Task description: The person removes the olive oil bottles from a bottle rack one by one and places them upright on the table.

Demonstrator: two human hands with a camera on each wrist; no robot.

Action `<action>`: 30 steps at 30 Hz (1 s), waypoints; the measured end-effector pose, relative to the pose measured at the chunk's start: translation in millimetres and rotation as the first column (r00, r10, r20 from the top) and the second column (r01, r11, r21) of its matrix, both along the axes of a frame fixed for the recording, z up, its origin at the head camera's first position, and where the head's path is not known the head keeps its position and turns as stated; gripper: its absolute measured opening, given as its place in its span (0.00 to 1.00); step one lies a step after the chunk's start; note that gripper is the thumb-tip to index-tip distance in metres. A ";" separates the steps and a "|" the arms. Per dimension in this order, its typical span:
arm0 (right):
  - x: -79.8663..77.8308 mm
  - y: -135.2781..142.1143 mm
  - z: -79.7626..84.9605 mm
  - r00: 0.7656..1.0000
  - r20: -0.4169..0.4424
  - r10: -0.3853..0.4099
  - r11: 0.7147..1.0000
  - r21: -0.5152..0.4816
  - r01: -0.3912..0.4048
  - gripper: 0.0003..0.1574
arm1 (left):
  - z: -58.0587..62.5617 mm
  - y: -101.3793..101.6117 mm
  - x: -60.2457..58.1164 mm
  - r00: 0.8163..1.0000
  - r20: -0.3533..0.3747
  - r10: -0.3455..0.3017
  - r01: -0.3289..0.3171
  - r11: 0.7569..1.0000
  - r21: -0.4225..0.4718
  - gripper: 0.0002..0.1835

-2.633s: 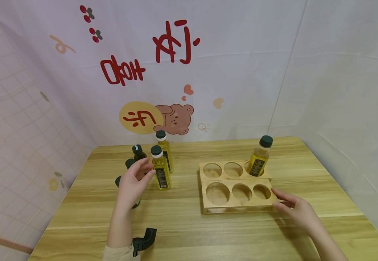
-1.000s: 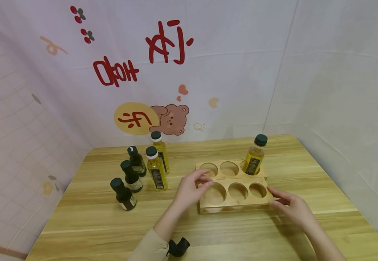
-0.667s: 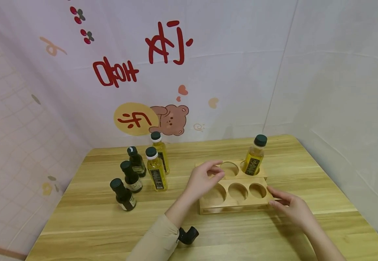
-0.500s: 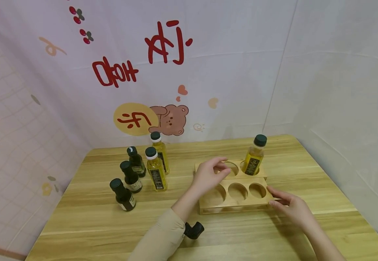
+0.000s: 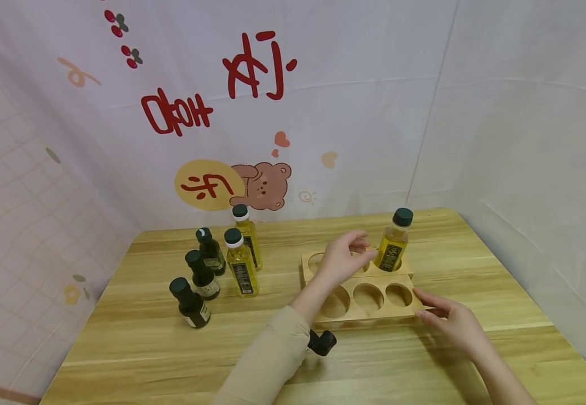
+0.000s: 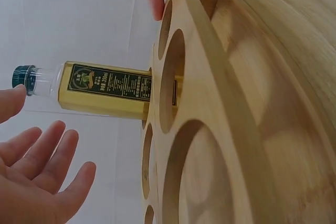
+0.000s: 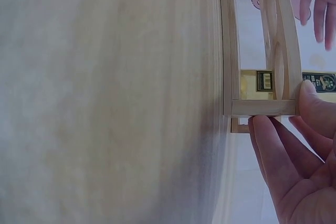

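Observation:
A two-tier wooden bottle rack (image 5: 359, 306) with round holes stands on the table. In its back right hole sits a bottle of yellow oil (image 5: 392, 247) with a dark green cap, leaning slightly in the head view. Over the back row hovers my left hand (image 5: 346, 256), its fingers spread and holding nothing. The left wrist view shows that hand's thumb (image 6: 11, 102) near the bottle's cap, though I cannot tell whether they touch. My right hand (image 5: 452, 320) holds the rack's right end; in the right wrist view its thumb (image 7: 315, 106) and fingers pinch the corner.
Left of the rack stand two yellow oil bottles (image 5: 243, 273) and several dark bottles (image 5: 192, 306), all upright. A black wrist mount (image 5: 323, 342) juts out from my left sleeve. Behind the table's back edge hangs a printed white cloth (image 5: 359, 112).
My left hand has moved right, from beside the front yellow oil bottle, across the rack to near the bottle in it. My right hand stays at the rack's right end.

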State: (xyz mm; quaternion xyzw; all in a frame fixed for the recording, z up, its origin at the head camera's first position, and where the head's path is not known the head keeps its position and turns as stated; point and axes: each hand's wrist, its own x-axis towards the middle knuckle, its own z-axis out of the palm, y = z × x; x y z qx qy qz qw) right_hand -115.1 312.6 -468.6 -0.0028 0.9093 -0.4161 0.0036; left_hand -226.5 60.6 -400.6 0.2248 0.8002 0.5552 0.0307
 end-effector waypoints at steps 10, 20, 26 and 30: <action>0.5 1.2 -0.5 1.000 -0.007 0.004 1.000 0.006 -0.004 0.35 | 4.8 28.5 -5.4 0.998 0.005 0.058 -0.058 0.998 -0.003 0.32; 0.0 1.7 -2.1 1.000 -0.024 0.006 1.000 0.013 -0.005 0.34 | 13.3 45.7 -12.8 0.997 -0.023 0.068 -0.068 0.998 0.011 0.36; 0.4 0.7 -1.8 1.000 -0.030 0.007 1.000 0.009 -0.006 0.34 | 21.5 49.5 -14.1 0.999 -0.004 0.049 -0.049 0.998 0.045 0.36; 0.2 0.8 -2.4 1.000 -0.027 0.003 1.000 0.011 -0.003 0.33 | 22.9 51.4 -16.0 0.999 0.022 0.046 -0.047 0.996 0.075 0.35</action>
